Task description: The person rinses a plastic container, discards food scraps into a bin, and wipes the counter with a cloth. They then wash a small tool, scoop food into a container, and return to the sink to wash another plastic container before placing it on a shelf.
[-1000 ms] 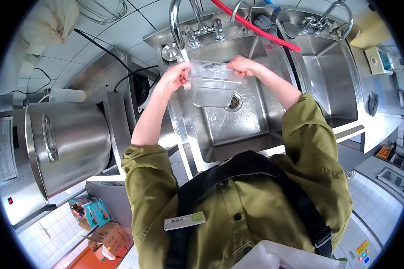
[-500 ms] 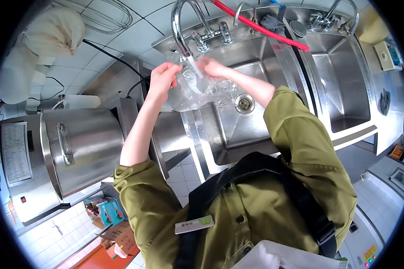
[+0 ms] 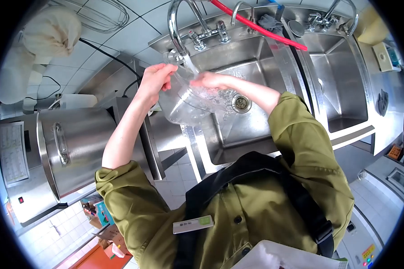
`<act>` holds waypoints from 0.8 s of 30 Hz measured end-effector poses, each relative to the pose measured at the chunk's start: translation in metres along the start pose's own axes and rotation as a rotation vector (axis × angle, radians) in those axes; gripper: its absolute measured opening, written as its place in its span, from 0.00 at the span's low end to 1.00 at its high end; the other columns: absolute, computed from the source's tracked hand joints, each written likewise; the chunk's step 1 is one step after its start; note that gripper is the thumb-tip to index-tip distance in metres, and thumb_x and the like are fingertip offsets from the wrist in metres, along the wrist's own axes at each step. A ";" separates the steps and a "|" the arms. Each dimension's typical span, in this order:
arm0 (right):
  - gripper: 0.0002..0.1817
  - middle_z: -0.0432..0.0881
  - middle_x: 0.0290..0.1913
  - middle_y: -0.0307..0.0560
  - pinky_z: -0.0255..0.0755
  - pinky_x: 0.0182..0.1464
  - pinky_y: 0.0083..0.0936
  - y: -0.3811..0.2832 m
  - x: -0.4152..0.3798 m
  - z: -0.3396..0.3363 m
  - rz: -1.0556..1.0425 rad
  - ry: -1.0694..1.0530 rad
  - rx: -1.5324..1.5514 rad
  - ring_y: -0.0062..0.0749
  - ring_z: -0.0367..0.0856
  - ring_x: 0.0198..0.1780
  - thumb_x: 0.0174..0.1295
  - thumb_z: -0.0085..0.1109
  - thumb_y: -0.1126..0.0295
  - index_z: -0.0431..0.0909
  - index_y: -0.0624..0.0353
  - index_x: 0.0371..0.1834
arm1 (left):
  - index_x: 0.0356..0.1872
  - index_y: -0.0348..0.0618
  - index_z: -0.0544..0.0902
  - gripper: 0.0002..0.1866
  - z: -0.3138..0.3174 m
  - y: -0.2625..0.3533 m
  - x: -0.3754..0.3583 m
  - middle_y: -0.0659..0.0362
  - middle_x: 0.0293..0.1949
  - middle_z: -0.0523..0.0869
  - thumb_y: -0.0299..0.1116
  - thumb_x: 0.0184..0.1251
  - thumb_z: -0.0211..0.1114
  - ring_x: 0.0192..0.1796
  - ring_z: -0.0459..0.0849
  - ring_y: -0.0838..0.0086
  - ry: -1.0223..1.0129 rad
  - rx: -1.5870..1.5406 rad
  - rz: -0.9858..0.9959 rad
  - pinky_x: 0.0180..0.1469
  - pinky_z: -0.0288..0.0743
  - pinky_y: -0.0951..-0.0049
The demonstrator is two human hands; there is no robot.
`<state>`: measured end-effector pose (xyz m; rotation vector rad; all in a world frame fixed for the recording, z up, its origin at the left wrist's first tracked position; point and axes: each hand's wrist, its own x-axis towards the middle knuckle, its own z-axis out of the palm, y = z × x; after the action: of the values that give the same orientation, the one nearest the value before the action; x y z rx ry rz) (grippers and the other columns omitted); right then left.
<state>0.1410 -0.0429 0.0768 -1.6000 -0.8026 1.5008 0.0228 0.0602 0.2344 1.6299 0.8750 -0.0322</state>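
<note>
A clear, see-through container (image 3: 177,105) hangs tilted over the left edge of the sink (image 3: 242,139). My left hand (image 3: 158,80) grips its upper rim with fingers closed. Water runs from the curved faucet (image 3: 174,33) close beside the container and splashes toward the drain (image 3: 241,103). My right hand (image 3: 207,81) is in the wet area just below the stream, at the container's right side; its fingers are blurred by motion and water, so whether they grip anything is unclear.
A red hose (image 3: 260,29) crosses above the sink. A second sink (image 3: 341,85) lies to the right. At left are a large steel pot (image 3: 83,150), a wire whisk (image 3: 105,18) and a cloth-covered object (image 3: 54,33). Cardboard boxes (image 3: 114,235) sit at lower left.
The container has tilted and moved slightly left and down with my left hand. My right hand has moved down from beside the stream, lower along the container.
</note>
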 end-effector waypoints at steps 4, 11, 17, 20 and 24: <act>0.18 0.73 0.25 0.46 0.61 0.09 0.14 0.011 -0.001 -0.035 -0.173 0.222 0.266 0.25 0.74 0.15 0.55 0.51 0.62 0.65 0.64 0.42 | 0.20 0.42 0.72 0.08 -0.012 -0.038 0.023 0.68 0.13 0.67 0.33 0.54 0.57 0.18 0.67 0.85 0.003 0.062 0.154 0.22 0.60 0.84; 0.14 0.73 0.17 0.48 0.66 0.17 0.25 -0.020 -0.073 -0.058 -0.462 0.625 -0.281 0.31 0.76 0.16 0.53 0.55 0.65 0.64 0.64 0.29 | 0.32 0.43 0.70 0.03 0.024 -0.128 0.095 0.66 0.31 0.71 0.29 0.62 0.51 0.33 0.72 0.83 -0.001 -0.270 0.309 0.37 0.70 0.80; 0.12 0.74 0.17 0.50 0.68 0.17 0.27 -0.040 -0.097 -0.057 -0.478 0.748 -0.449 0.34 0.76 0.15 0.54 0.53 0.66 0.67 0.65 0.26 | 0.45 0.43 0.69 0.14 0.098 -0.135 0.123 0.60 0.32 0.77 0.41 0.65 0.45 0.33 0.74 0.79 0.006 -0.279 0.177 0.35 0.69 0.79; 0.13 0.73 0.15 0.49 0.61 0.10 0.21 -0.046 -0.097 -0.078 -0.145 0.653 -0.131 0.28 0.74 0.12 0.55 0.52 0.67 0.69 0.69 0.26 | 0.41 0.44 0.72 0.12 0.104 -0.126 0.101 0.62 0.27 0.76 0.38 0.62 0.50 0.21 0.72 0.82 -0.112 -0.125 0.016 0.22 0.66 0.82; 0.15 0.66 0.12 0.38 0.47 0.07 0.15 -0.002 -0.070 -0.122 0.114 0.326 0.065 0.18 0.62 0.08 0.57 0.51 0.62 0.69 0.66 0.31 | 0.33 0.42 0.73 0.09 0.058 -0.123 0.091 0.65 0.20 0.73 0.36 0.55 0.58 0.18 0.69 0.83 -0.346 -0.453 -0.113 0.17 0.61 0.83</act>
<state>0.2556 -0.1166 0.1125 -1.8055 -0.4820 1.2812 0.0457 0.0560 0.0727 1.1082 0.6480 -0.1770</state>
